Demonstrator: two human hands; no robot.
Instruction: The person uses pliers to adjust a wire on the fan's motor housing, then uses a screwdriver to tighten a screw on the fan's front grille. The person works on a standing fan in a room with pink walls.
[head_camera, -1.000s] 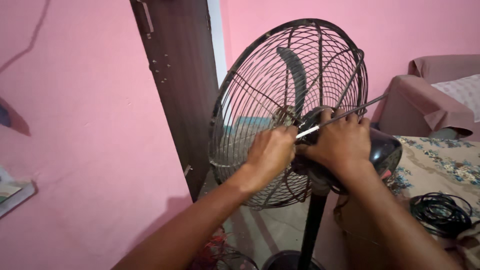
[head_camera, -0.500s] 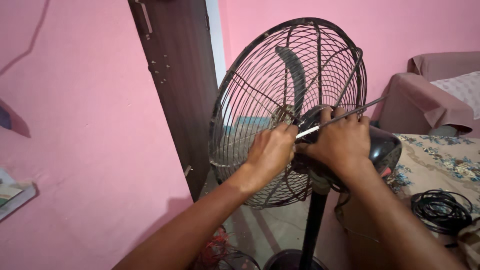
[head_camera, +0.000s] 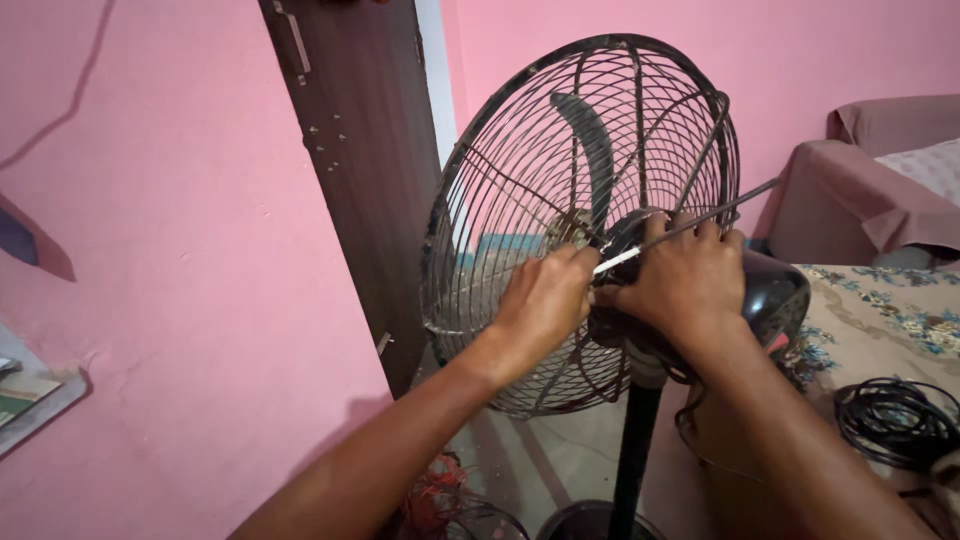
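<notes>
A black pedestal fan stands in front of me, its wire guard (head_camera: 520, 200) facing left and a dark blade (head_camera: 590, 140) showing inside. My left hand (head_camera: 540, 305) is against the back of the guard near the hub, its fingers pinched on the pale end of a thin metal rod tool (head_camera: 735, 198). The rod slants up to the right across the fingers of my right hand (head_camera: 685, 285). That hand is wrapped around the rear of the fan where the guard meets the black motor housing (head_camera: 780, 295). The fan pole (head_camera: 632, 450) drops below both hands.
A dark brown door (head_camera: 350, 150) stands behind the fan between pink walls. A mauve-covered sofa (head_camera: 860, 190) is at the back right, with a floral cloth (head_camera: 880, 310) and a coil of black cable (head_camera: 895, 420) nearer. Red wires (head_camera: 435, 490) lie on the floor by the fan base.
</notes>
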